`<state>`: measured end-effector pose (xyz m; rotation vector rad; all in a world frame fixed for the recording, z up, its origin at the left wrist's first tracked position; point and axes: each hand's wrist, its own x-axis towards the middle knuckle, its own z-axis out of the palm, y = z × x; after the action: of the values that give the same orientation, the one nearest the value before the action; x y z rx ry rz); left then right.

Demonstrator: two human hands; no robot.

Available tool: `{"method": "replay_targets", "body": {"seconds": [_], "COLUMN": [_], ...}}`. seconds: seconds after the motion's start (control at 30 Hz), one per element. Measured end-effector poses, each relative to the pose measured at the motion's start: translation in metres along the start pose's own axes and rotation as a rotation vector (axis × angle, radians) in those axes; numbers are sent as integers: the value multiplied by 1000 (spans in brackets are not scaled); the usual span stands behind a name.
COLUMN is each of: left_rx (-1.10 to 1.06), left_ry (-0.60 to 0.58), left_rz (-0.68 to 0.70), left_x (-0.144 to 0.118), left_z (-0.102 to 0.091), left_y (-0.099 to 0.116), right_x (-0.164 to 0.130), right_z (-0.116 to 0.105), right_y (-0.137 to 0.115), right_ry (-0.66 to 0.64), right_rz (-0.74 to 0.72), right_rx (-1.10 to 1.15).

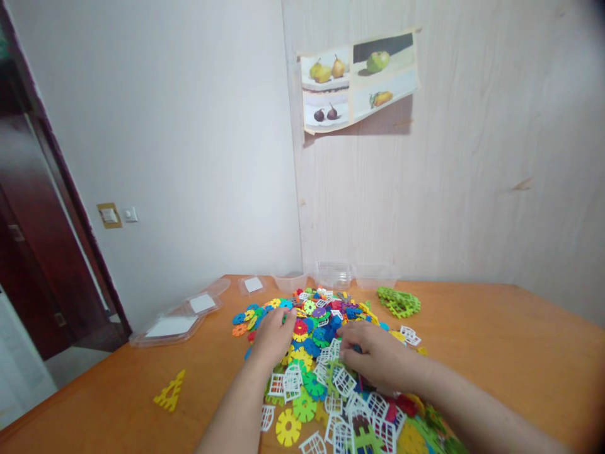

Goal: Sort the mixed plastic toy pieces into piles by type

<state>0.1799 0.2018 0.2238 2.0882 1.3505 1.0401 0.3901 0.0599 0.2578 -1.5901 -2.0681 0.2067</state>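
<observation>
A heap of colourful plastic building pieces (316, 343), round gear-like discs and white lattice panels, covers the middle of an orange wooden table (501, 353). My left hand (273, 337) rests palm down on the heap's left side, fingers curled over discs. My right hand (375, 358) lies on the heap's right side, fingertips pressing among white and blue pieces; whether either hand grips a piece is hidden. A separate cluster of green pieces (399, 302) lies at the far right of the heap. A lone yellow triangular piece (170, 392) lies near the table's left edge.
Clear plastic tubs (333, 275) stand against the wall behind the heap. Clear lids with white labels (172, 326) lie at the far left of the table. A fruit poster (357, 79) hangs on the wooden wall. A dark door (28, 239) stands left.
</observation>
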Motion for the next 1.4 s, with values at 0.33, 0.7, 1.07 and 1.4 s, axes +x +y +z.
{"method": "replay_targets", "body": {"seconds": [0.33,0.7,1.07,1.4], "left_rx": [151,-45,-189,-120], "left_ry": [-174,-295,-282,-362], "left_rz": [339,214,185,206], "left_x": [-17,-16,-21,-26], "left_z": [8,16,13,12], "left_y": [24,21,34,38], "right_x": [17,54,40,37], "right_z": [-1,-17,5,-9], "right_y": [32,66,60,48], "right_ry": [90,156,1,-24], "right_rz": [236,374,278,328], "right_rx": [97,-11,64,486]}}
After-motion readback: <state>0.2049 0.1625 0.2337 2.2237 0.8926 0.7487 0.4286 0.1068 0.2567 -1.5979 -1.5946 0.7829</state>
